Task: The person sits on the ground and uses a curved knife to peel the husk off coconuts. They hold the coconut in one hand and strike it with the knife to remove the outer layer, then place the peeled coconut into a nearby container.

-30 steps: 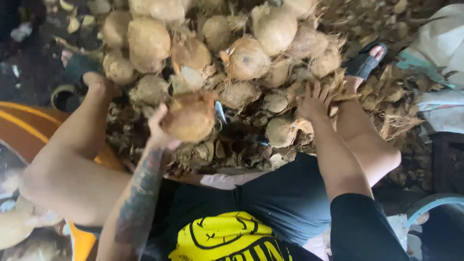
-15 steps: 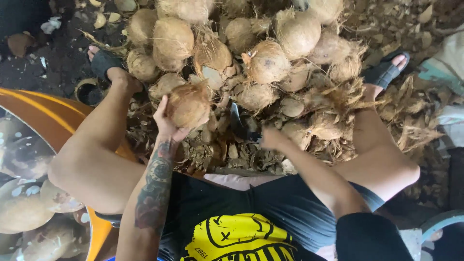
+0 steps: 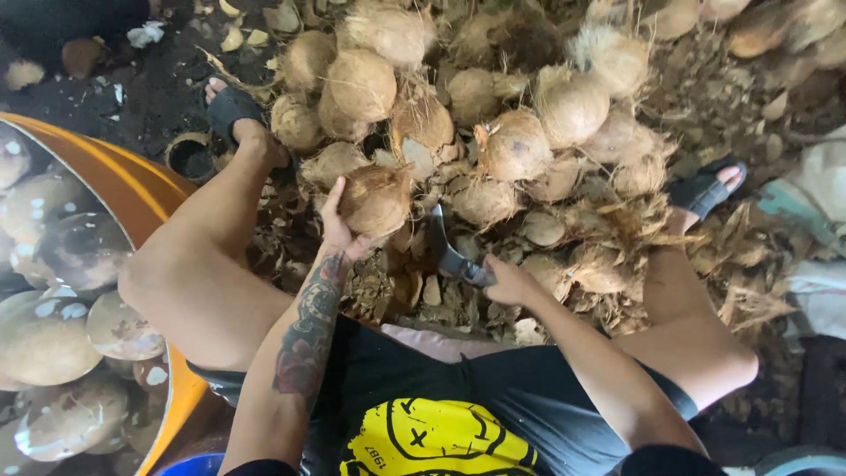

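My right hand (image 3: 509,284) had left the coconut pile (image 3: 529,150) and closed around the handle of the curved knife (image 3: 448,251), whose blade pointed up beside the husked coconut (image 3: 374,200). My left hand (image 3: 339,231) cupped that nut from below, fingers wrapped, above the husk scraps (image 3: 397,291); cutting looked ready.

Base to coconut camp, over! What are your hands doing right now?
Left hand gripping a husked coconut, held up. Right hand shut on a curved knife, blade beside the coconut. Coconut pile and husk scraps crowd in front, over.
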